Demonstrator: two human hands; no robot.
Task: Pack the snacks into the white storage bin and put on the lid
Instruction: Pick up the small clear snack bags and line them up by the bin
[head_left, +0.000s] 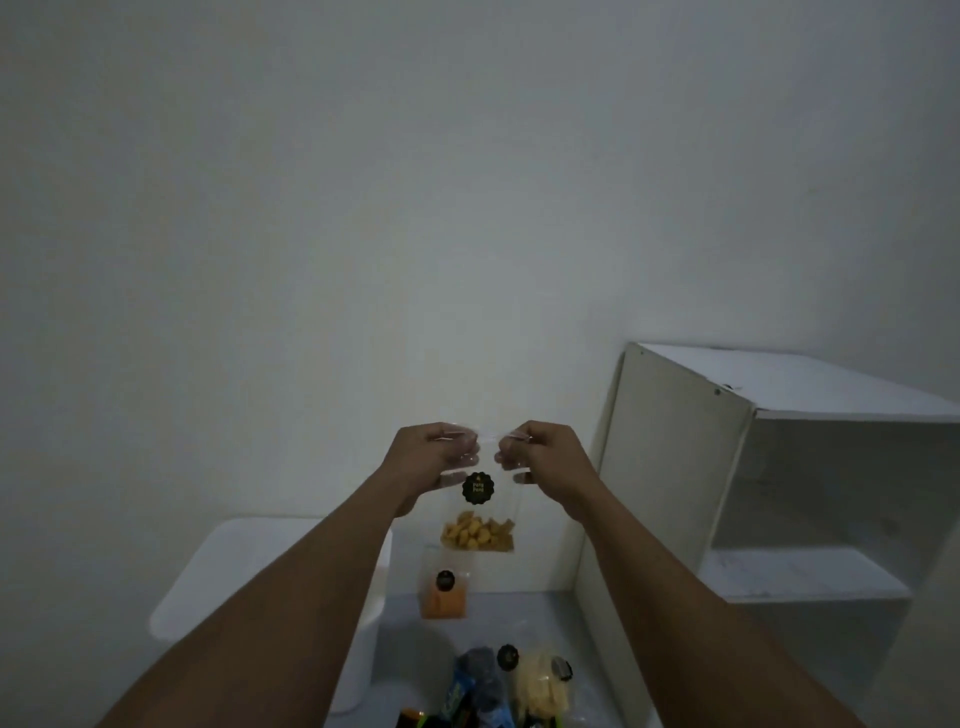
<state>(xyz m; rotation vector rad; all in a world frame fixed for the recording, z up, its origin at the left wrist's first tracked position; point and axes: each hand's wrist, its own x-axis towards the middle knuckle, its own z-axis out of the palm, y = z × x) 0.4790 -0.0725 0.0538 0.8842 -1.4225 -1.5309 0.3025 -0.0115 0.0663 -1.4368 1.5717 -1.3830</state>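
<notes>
A clear bag of yellow snacks (478, 530) with a round black label hangs in the air in front of the wall. My left hand (428, 457) pinches its top left corner and my right hand (540, 454) pinches its top right corner. The white storage bin (270, 597) stands on the floor at the lower left with its lid on top, partly hidden by my left forearm. A clear bag with orange contents (444, 597) stands upright on the floor just right of the bin. A pile of snack packets (498, 686), among them a pale yellow one and blue ones, lies at the bottom.
A white open shelf unit (769, 499) stands at the right, close to the snack pile. A plain white wall fills the view behind. The grey floor (519, 613) shows between the bin and the shelf unit.
</notes>
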